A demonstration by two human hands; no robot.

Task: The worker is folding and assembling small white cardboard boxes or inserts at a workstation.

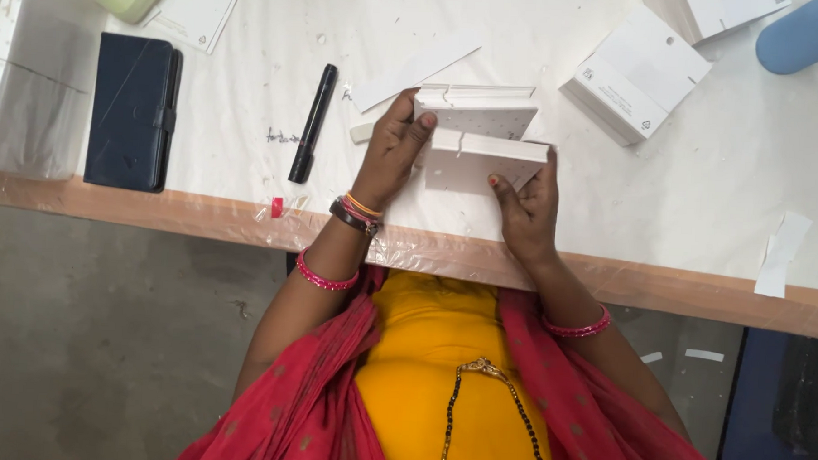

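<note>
Here the work sits mid-way, as far as I can judge: a small white cardboard box (480, 137) is half assembled at the near edge of the white-covered table (683, 176), with its flaps and slotted panels still splayed open rather than tucked shut. The left hand (391, 148) is closed around the left side of the box, thumb pressed over the upper panel and fingers curled behind it. The right hand (523, 207) grips the lower right part of the box from below, fingers bent around the front panel's edge, so both hands are clamped on the same piece and neither is free. A loose white card strip (414, 71) lies just beyond the box, touching or nearly touching its far edge; I cannot tell which. To the right of the box, well apart, rests a finished-looking folded white carton (636, 75), which suggests what the closed shape looks like. To the left of the box lies a black marker (313, 122), and farther left again a dark blue wallet-style case (132, 111). What seems left is folding the open panels in and locking the tabs; the base panels already appear creased and standing.
</note>
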